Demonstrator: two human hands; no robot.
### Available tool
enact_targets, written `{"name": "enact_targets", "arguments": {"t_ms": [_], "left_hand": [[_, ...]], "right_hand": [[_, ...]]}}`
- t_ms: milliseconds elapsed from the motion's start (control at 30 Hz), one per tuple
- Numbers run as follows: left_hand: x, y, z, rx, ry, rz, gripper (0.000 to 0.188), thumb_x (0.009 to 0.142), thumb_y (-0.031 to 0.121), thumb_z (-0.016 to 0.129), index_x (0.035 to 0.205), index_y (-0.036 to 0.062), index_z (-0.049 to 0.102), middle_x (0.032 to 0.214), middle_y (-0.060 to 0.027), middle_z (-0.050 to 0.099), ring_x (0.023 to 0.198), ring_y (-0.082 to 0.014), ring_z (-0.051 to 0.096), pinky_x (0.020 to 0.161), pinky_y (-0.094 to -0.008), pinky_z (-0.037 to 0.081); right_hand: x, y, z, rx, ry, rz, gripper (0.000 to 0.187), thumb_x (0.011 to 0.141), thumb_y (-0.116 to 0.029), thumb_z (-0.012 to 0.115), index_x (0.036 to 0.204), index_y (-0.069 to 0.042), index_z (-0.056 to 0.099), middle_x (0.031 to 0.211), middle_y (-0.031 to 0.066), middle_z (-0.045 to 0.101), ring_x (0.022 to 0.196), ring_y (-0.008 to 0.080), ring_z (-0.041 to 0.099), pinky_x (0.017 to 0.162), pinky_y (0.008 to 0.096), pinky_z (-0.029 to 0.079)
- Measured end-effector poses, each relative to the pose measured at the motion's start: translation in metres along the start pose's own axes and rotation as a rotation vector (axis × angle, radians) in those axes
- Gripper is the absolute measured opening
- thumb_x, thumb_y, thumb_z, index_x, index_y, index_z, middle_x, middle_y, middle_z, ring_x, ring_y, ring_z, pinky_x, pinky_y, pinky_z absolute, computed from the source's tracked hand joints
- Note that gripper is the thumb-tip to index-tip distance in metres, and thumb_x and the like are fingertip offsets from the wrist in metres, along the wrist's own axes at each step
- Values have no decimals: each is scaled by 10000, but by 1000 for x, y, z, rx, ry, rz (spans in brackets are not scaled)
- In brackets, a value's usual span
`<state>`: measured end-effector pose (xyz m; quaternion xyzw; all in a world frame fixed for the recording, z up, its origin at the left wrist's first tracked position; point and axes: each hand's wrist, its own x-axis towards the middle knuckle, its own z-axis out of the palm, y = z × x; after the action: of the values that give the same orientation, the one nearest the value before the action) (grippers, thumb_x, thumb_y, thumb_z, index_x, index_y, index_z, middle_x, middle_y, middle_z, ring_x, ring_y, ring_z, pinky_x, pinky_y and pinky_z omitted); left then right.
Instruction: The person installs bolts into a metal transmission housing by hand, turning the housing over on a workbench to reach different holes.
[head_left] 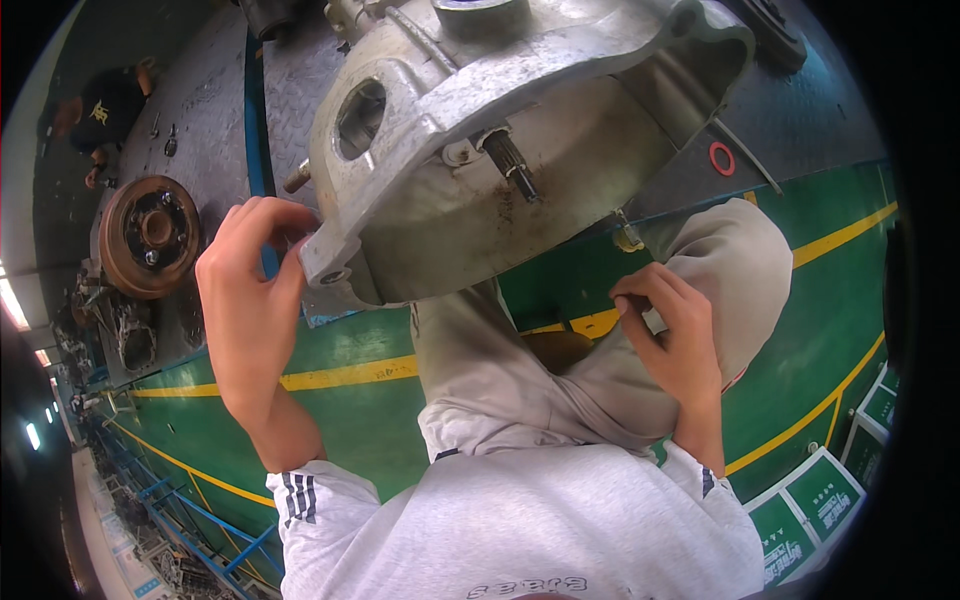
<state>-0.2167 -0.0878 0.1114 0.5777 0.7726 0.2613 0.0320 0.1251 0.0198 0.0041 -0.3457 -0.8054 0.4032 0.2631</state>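
Item 1: metal housing (560, 140). Grey, bell-shaped casting, mouth turned toward the seated person; at the front edge of the workbench (215, 120), above the lap. Serves as landmark for all entries below.

Item 2: grooved shaft (512, 165). Dark, short, projecting from the inner face of the housing; brown dirt on the wall below it.

Item 3: oval opening (361, 118). In the left shoulder of the housing.

Item 4: left hand (250, 270). At the housing's lower left corner, fingers bent behind the edge, thumb in front; appears to pinch that corner.

Item 5: right hand (675, 325). Below and right of the housing, apart from it; fingers curled, tips near the thumb. Whether something small is held cannot be told.

Item 6: yellowish fitting (628, 237). Small, at the housing's lower right edge, just above the right hand; exact kind unclear.

Item 7: red ring (721, 158) and thin rod (745, 155). Right of the housing, near each other.

Item 8: rusty drum (150, 237). Left of the housing, with studs around its hub.

Handling notes, by judgement: the housing looks heavy and awkward, so a firm left hold on the corner should keep it from rocking. The right hand works best with light fingertip control near the lower edge. Fingers should stay out from beneath the rim, and the grooved shaft is best kept free of knocks and grit.
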Motion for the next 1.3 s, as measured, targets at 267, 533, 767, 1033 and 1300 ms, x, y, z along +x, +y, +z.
{"name": "enact_targets", "arguments": {"t_ms": [267,533,767,1033,1300], "left_hand": [[2,0,0,-73,12,16,267,780,-141,684,1028,-47,709,914,-136,693,857,-270,689,803,-333,529],[7,2,-5,-16,-5,59,233,774,-112,749,995,-48,715,916,-135,713,829,-278,694,796,-347,538],[13,-12,-4,-10,-27,222,232,756,-81,807,972,-32,738,912,-120,737,866,-270,703,766,-356,533],[-3,-1,4,-6,47,24,214,797,-55,812,1002,-9,771,909,-132,750,806,-258,706,729,-346,538],[-10,-5,16,-46,191,30,208,819,-112,774,1007,-25,760,910,-143,743,805,-276,714,774,-350,552]], "right_hand": [[-1,2,2,4,-30,9,144,900,103,708,1015,17,703,930,121,677,776,260,722,706,349,561],[-3,3,1,-3,-58,28,153,882,113,699,1000,15,696,908,121,671,773,251,720,709,341,560],[-4,3,1,14,-52,36,140,893,111,691,1000,21,689,901,125,662,773,246,718,716,338,560],[-4,1,2,-14,-63,51,135,902,110,694,1006,24,687,905,128,659,787,260,719,726,349,558],[-3,-3,3,-26,-36,61,125,909,110,692,1002,27,696,910,129,664,766,250,721,721,341,562]]}}
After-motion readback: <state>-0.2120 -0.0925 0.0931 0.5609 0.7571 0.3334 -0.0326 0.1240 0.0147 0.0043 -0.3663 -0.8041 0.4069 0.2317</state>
